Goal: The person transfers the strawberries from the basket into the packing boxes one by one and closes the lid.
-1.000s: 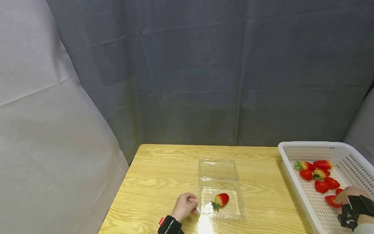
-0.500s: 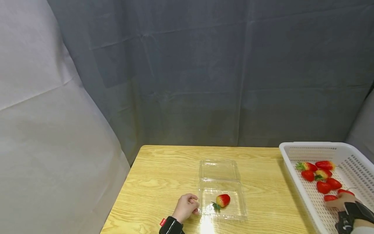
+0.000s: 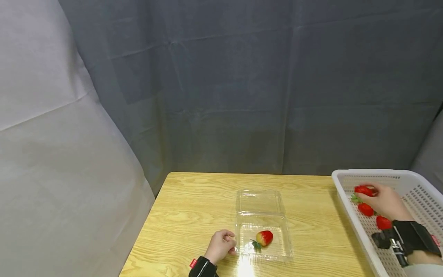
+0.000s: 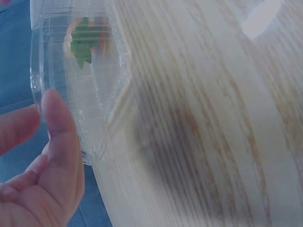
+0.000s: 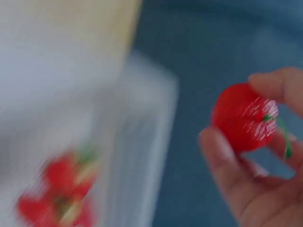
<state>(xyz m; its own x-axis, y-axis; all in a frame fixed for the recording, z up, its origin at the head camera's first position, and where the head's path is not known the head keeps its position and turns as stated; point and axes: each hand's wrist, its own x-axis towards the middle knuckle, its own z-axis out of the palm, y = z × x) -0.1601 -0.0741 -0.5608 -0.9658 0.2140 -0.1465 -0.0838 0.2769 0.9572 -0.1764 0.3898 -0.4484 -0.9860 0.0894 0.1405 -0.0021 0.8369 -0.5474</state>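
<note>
Right hand [image 3: 387,201]: fingers closed around one strawberry [image 5: 242,118], thumb and fingertips on its sides, over the far part of the white basket [image 3: 373,172], towards its eleven o'clock corner. Left hand [image 3: 219,245] at nine o'clock of the open clear container [image 3: 284,236], fingers bent at the rim; cannot tell whether they pinch it or only touch.

Likeliest trouble: the held fruit slips. Its surface looks glossy and rounded, and the grip seems to rest on few contact points. Too hard a squeeze could bruise it, if it is soft. A thin green stem hangs free at its four o'clock in the right wrist view and could snag. The wrist camera [image 3: 382,239] sits low, near the basket's nine o'clock wall; a low sweep that way might knock it. The container looks light; a bump could slide it on the bench [image 3: 194,207] or roll the lone strawberry [image 3: 265,238] lying in its near half.

Against half a second ago: right hand is up from the basket's near part, around six o'clock, to the far corner, now with a fruit plainly in its fingers. Its hand and forearm now hide several loose strawberries [image 3: 365,209]. Left hand, container and lone strawberry look unchanged.
</note>
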